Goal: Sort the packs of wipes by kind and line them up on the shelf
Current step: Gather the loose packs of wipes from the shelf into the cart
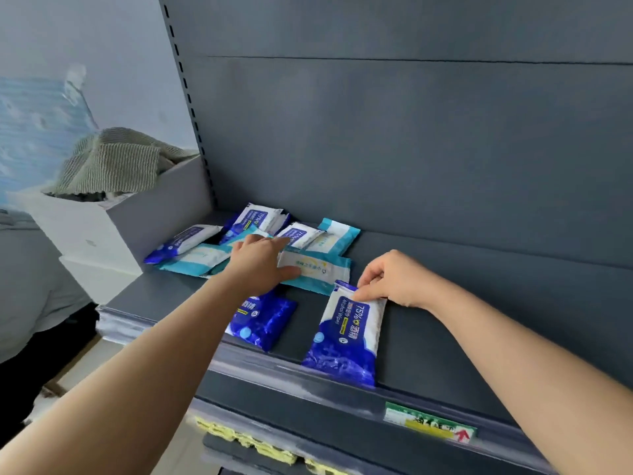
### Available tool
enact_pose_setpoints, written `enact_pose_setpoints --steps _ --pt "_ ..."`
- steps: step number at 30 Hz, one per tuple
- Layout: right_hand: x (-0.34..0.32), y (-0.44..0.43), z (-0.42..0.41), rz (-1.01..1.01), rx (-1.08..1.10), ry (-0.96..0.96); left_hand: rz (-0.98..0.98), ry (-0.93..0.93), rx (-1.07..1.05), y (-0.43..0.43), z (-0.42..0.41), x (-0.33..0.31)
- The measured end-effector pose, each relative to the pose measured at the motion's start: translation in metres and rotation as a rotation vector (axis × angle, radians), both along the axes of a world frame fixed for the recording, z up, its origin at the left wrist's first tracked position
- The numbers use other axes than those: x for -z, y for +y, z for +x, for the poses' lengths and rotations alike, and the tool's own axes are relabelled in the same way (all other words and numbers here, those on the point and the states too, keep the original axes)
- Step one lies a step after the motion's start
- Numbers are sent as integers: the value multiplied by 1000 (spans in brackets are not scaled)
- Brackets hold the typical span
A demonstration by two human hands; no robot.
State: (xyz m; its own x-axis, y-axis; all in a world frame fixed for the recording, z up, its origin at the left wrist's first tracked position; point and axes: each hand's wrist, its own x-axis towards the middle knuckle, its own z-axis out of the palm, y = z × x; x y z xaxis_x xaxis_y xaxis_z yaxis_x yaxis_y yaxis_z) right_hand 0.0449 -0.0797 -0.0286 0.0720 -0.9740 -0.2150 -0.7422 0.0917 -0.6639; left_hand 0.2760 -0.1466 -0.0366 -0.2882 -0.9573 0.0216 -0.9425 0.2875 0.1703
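A white box (102, 231) stood at the left end of the shelf (479, 303), just beside the heap of packs, with a striped cloth (113, 162) bundled in its top. A slotted post (186, 97) ran up the left edge of the dark back panel (411, 149). On the shelf's near lip sat a green and yellow price label (430, 423), and some yellow goods (239, 440), too blurred to tell apart, showed on the level below. The left forearm crossed over a near blue pack (267, 320) by the front edge and hid its far left corner. The left hand (260, 262) lay on the heap with fingers stretched out. Its thumb rested on a teal pack (318, 270) and its fingertips touched the packs farther back, gripping nothing. The right hand (394, 282) pinched the far end of an alcohol wipes pack (346, 334) between thumb and curled fingertips. That pack lay flat on the shelf with its near end at the front lip, to the right of the near blue pack and apart from it. Five blue packs could be counted: these two near the front and three in the far heap, at its left (185, 241), middle (253, 217) and right (298, 234). At least three teal ones showed: the one under the thumb, a far right teal pack (337, 236) and a left teal pack (202, 258). The overlap hid whether more lay beneath.
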Motion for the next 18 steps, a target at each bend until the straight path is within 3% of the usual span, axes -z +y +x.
enact_pose_setpoints --steps 6,10,13,15,18 --pt "5 -19 1 -131 396 -244 63 170 61 -22 0 1" --pt "11 -46 5 -195 550 -155 -66 163 70 -40 5 -2" --pt "11 -62 11 -172 494 -101 43 66 45 -56 8 -6" --pt "10 -65 16 -46 364 -137 147 -12 58 -68 9 -4" --pt "7 -69 22 82 187 -111 229 54 87 -80 10 -3"
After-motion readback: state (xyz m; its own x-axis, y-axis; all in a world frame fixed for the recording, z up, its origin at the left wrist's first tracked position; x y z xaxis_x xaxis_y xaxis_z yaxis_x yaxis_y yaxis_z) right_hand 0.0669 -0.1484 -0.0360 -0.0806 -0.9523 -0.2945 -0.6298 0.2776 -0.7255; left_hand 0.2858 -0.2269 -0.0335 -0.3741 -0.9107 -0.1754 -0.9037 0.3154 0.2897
